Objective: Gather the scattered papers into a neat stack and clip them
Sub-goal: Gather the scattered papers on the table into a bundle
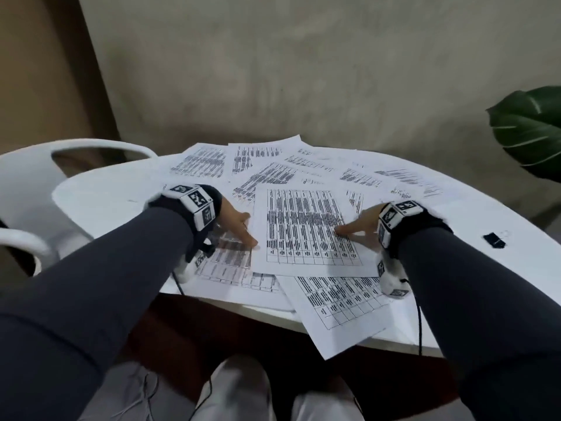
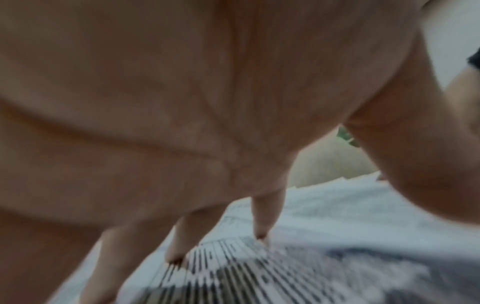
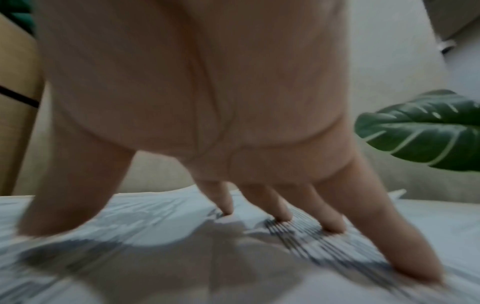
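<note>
Several printed sheets lie fanned over the white table (image 1: pixel 100 192). One sheet with a dense table print (image 1: pixel 306 232) lies on top in front of me. My left hand (image 1: pixel 239 226) presses straight fingers down at that sheet's left edge; its fingertips (image 2: pixel 261 232) touch paper. My right hand (image 1: pixel 358 226) presses spread straight fingers on the sheet's right side, and its fingertips (image 3: pixel 283 216) stand on the print. Another sheet (image 1: pixel 343 305) hangs over the table's near edge. A black binder clip (image 1: pixel 494 240) lies on the table to the right of my right arm.
A white chair (image 1: pixel 36 177) stands at the left of the table. A large green leaf (image 1: pixel 528 129) reaches in at the far right, also in the right wrist view (image 3: pixel 420 131). A beige wall is behind the table. My knees show below the near edge.
</note>
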`<action>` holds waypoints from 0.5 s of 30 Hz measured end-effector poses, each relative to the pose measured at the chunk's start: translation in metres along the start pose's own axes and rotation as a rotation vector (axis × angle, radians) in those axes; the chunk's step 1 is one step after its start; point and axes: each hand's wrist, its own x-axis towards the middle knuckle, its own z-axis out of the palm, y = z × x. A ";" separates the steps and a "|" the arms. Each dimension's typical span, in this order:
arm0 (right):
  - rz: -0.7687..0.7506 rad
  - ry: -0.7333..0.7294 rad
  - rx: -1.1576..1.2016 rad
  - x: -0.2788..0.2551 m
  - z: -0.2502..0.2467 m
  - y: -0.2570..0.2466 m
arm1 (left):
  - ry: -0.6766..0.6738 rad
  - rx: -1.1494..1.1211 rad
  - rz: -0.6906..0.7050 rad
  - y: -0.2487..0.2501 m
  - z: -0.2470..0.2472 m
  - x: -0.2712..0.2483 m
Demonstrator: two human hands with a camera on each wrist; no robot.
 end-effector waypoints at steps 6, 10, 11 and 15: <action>-0.065 0.001 -0.012 -0.027 -0.002 -0.037 | 0.181 -0.074 0.046 0.021 -0.003 -0.002; 0.017 0.140 0.019 -0.029 -0.007 -0.017 | 0.307 -0.145 0.040 0.013 -0.001 -0.002; -0.004 0.160 -0.025 -0.033 -0.006 -0.011 | 0.326 -0.167 0.050 0.009 -0.001 -0.002; -0.043 0.163 0.047 -0.044 0.000 -0.013 | 0.278 -0.302 0.097 0.002 0.001 -0.001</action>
